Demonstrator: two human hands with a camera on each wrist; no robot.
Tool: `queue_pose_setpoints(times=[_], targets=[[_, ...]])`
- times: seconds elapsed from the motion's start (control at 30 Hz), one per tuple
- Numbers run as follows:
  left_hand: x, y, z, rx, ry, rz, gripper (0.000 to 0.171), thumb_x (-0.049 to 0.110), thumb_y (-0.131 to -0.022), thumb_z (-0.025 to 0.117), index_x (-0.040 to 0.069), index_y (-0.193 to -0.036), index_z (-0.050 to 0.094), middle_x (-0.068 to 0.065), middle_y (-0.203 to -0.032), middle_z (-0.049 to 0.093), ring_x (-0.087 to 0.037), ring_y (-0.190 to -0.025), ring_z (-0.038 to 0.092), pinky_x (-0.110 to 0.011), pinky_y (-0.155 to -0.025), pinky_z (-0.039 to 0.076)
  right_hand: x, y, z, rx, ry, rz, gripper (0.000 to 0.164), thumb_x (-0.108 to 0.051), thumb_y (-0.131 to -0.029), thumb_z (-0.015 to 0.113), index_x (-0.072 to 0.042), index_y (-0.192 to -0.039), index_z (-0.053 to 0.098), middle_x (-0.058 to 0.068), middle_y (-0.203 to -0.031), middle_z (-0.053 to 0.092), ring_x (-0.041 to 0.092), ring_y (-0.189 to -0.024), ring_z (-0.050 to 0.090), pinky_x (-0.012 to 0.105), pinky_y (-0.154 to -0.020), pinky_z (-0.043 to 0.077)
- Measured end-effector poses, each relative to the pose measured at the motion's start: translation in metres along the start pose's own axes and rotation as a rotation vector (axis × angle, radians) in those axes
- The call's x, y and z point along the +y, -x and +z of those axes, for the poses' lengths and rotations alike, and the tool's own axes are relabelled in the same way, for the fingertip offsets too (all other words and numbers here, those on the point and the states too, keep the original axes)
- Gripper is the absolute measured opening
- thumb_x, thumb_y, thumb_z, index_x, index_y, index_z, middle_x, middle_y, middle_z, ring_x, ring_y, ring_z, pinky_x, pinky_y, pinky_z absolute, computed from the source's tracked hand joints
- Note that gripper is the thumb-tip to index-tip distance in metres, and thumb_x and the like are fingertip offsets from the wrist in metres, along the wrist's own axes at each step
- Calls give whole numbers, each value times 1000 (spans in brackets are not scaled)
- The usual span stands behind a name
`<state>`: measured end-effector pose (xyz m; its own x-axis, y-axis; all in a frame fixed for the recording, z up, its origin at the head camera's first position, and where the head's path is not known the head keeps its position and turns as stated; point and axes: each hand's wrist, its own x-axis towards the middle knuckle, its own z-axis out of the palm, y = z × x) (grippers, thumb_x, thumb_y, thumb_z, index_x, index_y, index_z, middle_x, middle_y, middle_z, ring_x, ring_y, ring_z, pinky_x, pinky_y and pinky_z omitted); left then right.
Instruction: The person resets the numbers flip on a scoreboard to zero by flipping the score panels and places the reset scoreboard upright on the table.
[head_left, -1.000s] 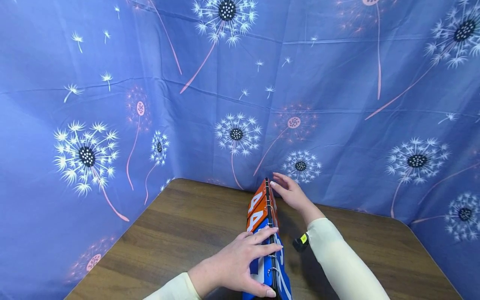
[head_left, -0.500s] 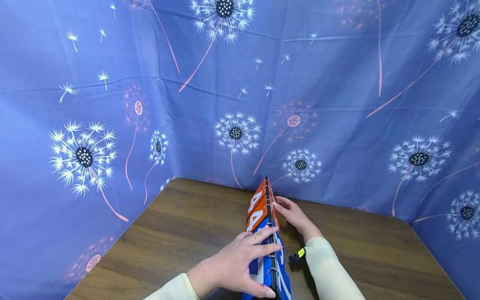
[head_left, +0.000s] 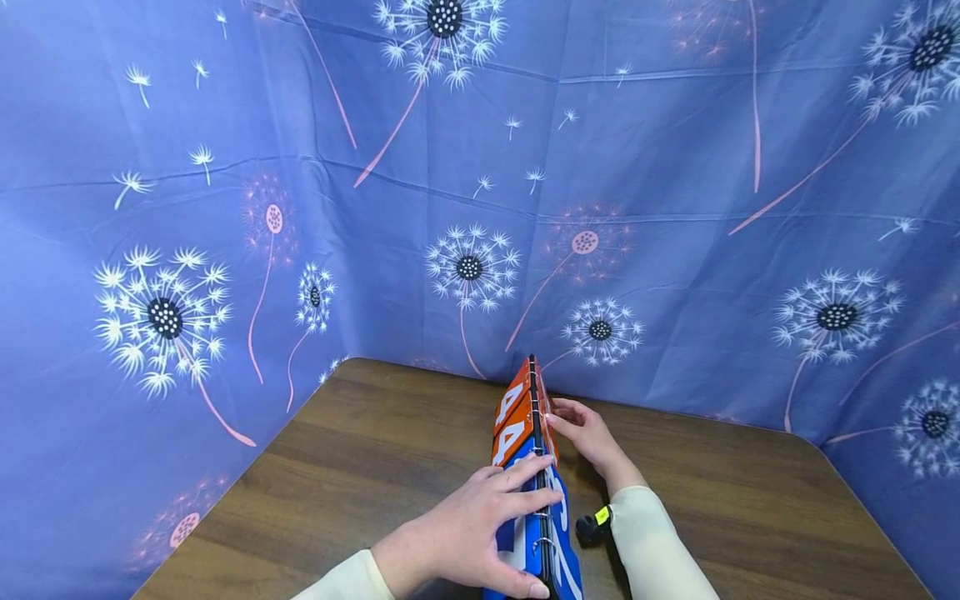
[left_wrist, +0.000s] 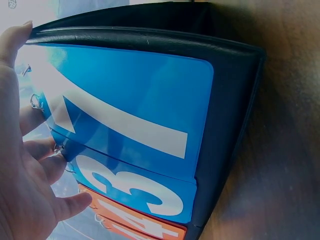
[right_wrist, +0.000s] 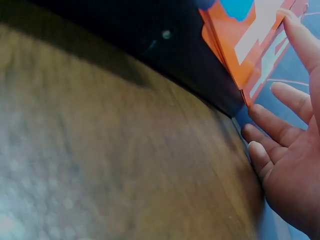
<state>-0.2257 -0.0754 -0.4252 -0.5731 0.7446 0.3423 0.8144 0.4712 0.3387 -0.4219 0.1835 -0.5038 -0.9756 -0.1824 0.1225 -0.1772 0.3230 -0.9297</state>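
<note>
A flip scoreboard [head_left: 514,417] with ring-bound number cards stands like a tent on the table. Its far cards are orange and its near ones blue. My left hand [head_left: 465,529] holds the ridge, thumb at the near end and fingers laid over the rings. In the left wrist view, the blue cards [left_wrist: 145,90] hang on a black stand [left_wrist: 230,95]. Beside the right face, my right hand [head_left: 592,435] has its thumb and fingertips at the orange cards. One fingertip touches the lower corner of an orange card [right_wrist: 227,27] in the right wrist view; its fingers are loosely bent.
The brown wooden table [head_left: 360,450] extends on both sides of the scoreboard. Blue dandelion-print cloth [head_left: 420,208] hangs behind it and at the sides. A small black device with a yellow label [head_left: 592,527] sits at my right wrist.
My right hand has come down from the far top end of the ridge and nearer along the right face. My left hand and the scoreboard have stayed in place.
</note>
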Motion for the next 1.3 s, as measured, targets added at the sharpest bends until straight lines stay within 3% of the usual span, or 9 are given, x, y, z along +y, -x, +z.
queue_pose_setpoints(times=[0.2,0.4,0.57,0.7,0.87,1.03,1.13,1.2,1.3], targets=[[0,0,1,26,-37,21,85,72,-88,65,35,-163,48,2,-178,26,-13,-159,35,-53,-117,37,0,-2,-1,-45,3,-25,76,-43,-98,70,-1,-159,49,27,-153,58,45,-142,54,59,-119,36],[0,0,1,38,-59,31,85,72,-87,66,35,-162,49,5,-178,25,-12,-159,34,-51,-117,38,0,-3,0,-31,15,-28,70,-41,-99,71,-2,-154,55,23,-140,66,38,-126,63,53,-111,45],[-1,-1,2,45,-71,41,85,72,-87,66,34,-162,50,4,-177,26,-12,-159,34,-50,-117,38,1,-6,-2,21,-4,22,70,-43,-95,75,0,-148,62,19,-131,69,28,-111,65,40,-94,51],[0,-1,2,43,-65,45,85,72,-87,66,33,-161,50,5,-178,25,-12,-160,33,-52,-117,38,0,-6,-6,96,-84,98,66,-42,-92,79,2,-139,67,11,-115,71,19,-92,62,33,-79,51],[0,-2,2,50,-78,52,86,72,-86,67,33,-161,51,5,-178,25,-12,-161,32,-55,-116,39,-1,-6,-7,200,-137,130,46,-29,-94,79,7,-120,68,5,-97,67,16,-79,61,30,-66,52],[0,-1,1,42,-72,45,85,71,-87,67,32,-161,51,5,-177,25,-12,-161,32,-53,-116,39,-2,-7,-6,252,-168,141,30,-24,-96,77,3,-96,65,5,-89,62,16,-74,60,29,-65,55],[0,-1,1,36,-61,38,85,71,-87,66,33,-161,51,6,-178,24,-12,-161,31,-53,-116,39,-2,-6,-5,259,-182,139,30,-25,-97,76,1,-88,63,7,-88,63,17,-73,61,30,-66,56],[-1,-1,1,33,-62,35,84,72,-88,65,34,-161,50,7,-178,24,-11,-161,31,-52,-116,39,-2,-6,-4,267,-191,143,32,-26,-97,75,3,-88,64,9,-89,65,18,-74,62,30,-66,56],[-1,-1,1,30,-63,27,84,73,-87,65,35,-161,50,7,-178,23,-11,-161,30,-52,-116,39,-2,-6,-3,278,-202,154,38,-28,-99,73,10,-104,72,13,-97,70,17,-76,64,29,-68,57]])
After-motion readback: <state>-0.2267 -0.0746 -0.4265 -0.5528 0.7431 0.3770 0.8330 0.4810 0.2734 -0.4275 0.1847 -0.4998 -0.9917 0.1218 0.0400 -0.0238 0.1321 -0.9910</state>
